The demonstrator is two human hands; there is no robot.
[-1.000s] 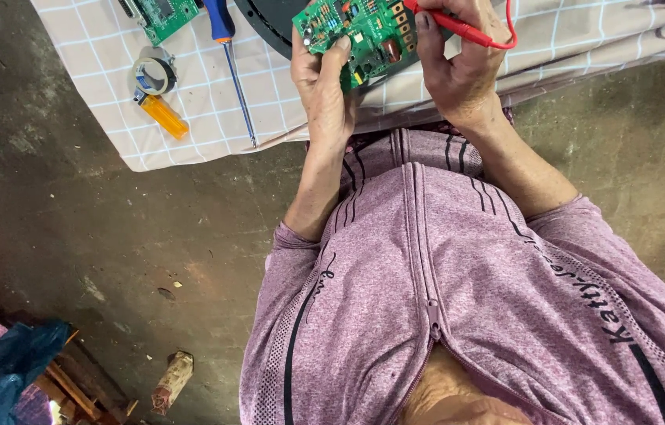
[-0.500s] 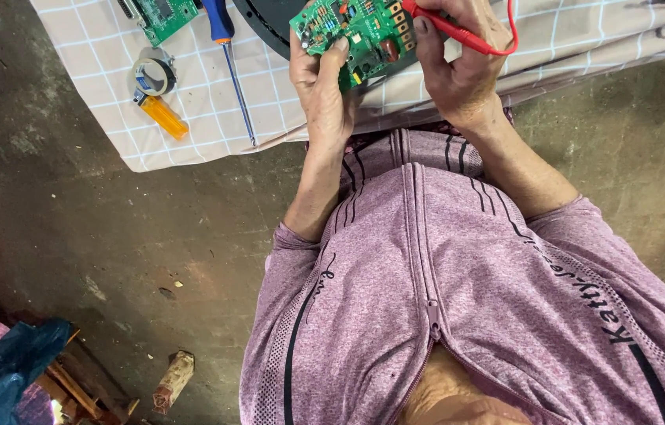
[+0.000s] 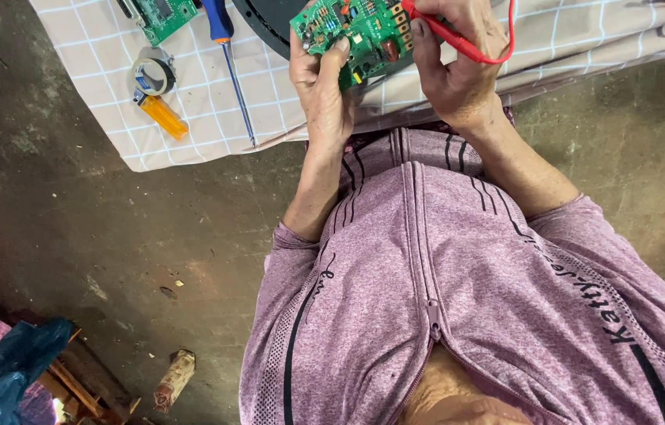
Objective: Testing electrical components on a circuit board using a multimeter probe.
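Observation:
My left hand (image 3: 321, 90) grips a green circuit board (image 3: 352, 31) by its near edge, thumb on top, holding it up over the checked cloth (image 3: 206, 118). In my right hand (image 3: 458, 67) is a red test probe (image 3: 450, 35) with a red lead; the probe tip rests at the board's right edge. Both forearms reach out from my purple zip top (image 3: 427, 275).
On the cloth lie a second green board (image 3: 161, 14), a blue-handled screwdriver (image 3: 230, 67), a tape roll (image 3: 151, 75), an orange lighter (image 3: 161, 116) and a dark round object (image 3: 269, 20). The floor is bare concrete. A wood scrap (image 3: 173, 380) and a blue bag (image 3: 2, 370) lie at the lower left.
The hands keep the board and probe in nearly the same place. The view has shifted slightly, and the blue bag at the lower left sits a little differently in frame.

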